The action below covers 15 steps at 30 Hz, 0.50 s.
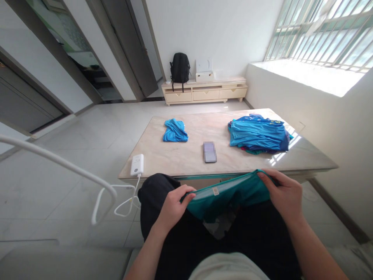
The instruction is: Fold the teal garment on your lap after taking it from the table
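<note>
A teal green garment [227, 198] is stretched over my lap, its upper edge pulled nearly straight and a small white label showing inside. My left hand [176, 203] pinches one end of that edge between thumb and fingers. At the other end, a little higher, my right hand [282, 191] grips it the same way. The lower part of the cloth hangs between my knees, and whether it is shorts or another piece I cannot tell. Beyond it on the table, a crumpled blue cloth [175, 130] lies to the left. A pile of blue clothes [258, 134] lies on the right.
A phone [210, 152] rests on the marble-topped table [163, 161]. At the near left corner is a white power bank [137, 165] with a cable running down. A thick white curved tube [67, 165] crosses the left side. A black backpack [180, 68] stands on the low cabinet [205, 94].
</note>
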Motion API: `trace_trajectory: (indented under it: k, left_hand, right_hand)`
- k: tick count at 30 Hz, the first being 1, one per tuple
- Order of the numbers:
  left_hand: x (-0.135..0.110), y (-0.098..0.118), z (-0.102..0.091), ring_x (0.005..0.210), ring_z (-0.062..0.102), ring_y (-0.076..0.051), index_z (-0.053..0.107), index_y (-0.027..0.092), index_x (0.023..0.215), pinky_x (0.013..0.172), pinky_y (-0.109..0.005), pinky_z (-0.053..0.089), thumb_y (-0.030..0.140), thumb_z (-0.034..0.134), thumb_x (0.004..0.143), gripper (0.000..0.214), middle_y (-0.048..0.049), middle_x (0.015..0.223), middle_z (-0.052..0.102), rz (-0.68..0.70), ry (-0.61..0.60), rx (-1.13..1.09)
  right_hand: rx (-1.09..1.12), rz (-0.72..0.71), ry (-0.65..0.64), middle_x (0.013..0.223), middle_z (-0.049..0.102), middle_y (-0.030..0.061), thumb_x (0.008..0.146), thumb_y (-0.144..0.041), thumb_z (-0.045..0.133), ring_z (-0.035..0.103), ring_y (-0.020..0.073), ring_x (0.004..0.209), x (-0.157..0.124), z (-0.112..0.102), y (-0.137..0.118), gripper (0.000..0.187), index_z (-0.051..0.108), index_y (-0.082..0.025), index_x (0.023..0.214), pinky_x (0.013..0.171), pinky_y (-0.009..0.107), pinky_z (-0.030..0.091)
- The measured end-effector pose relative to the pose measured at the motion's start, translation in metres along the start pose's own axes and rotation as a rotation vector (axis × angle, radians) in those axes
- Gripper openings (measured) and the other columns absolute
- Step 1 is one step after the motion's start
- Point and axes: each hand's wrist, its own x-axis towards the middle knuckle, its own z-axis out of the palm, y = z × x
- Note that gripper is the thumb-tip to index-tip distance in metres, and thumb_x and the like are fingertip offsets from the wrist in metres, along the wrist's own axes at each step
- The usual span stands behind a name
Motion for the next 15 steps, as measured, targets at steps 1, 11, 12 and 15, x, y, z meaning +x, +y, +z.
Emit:
trace_trajectory:
  k: [1,11,12,15]
  left_hand:
    - [-0.002,-0.004,0.001,0.096,0.071,-0.020,0.072,0.022,0.112,0.089,-0.027,0.052,0.037,0.066,0.098,0.021,-0.0052,0.103,0.076,0.067,0.003,0.009]
    - [-0.004,-0.026,0.005,0.087,0.076,-0.018,0.074,0.022,0.103,0.085,-0.025,0.057,0.025,0.066,0.099,0.010,-0.0039,0.096,0.080,0.155,0.225,0.153]
    - [-0.003,-0.026,0.004,0.086,0.076,-0.018,0.075,0.021,0.104,0.084,-0.025,0.057,0.027,0.066,0.099,0.012,-0.0043,0.097,0.081,0.124,0.259,0.181]
    - [-0.001,-0.023,0.002,0.083,0.076,-0.019,0.074,0.021,0.106,0.081,-0.025,0.056,0.033,0.062,0.101,0.017,-0.0050,0.098,0.081,0.017,0.327,0.239]
  right_hand:
    - [-0.005,0.016,0.010,0.084,0.079,0.0016,0.086,-0.046,0.079,0.071,0.0203,0.073,0.000,-0.001,0.002,0.022,0.082,-0.024,0.091,0.069,0.029,0.054]
    - [-0.081,-0.033,-0.033,0.081,0.079,0.0024,0.092,-0.049,0.071,0.074,0.0215,0.073,0.002,-0.007,0.000,0.027,0.080,-0.023,0.091,0.068,0.028,0.055]
    - [-0.088,-0.047,-0.042,0.082,0.079,0.0026,0.092,-0.049,0.071,0.074,0.0218,0.073,0.003,-0.007,0.000,0.027,0.080,-0.023,0.091,0.068,0.028,0.055]
    - [-0.100,-0.087,-0.099,0.080,0.079,0.0026,0.093,-0.049,0.069,0.074,0.0221,0.071,0.006,-0.007,0.005,0.027,0.080,-0.024,0.090,0.066,0.029,0.056]
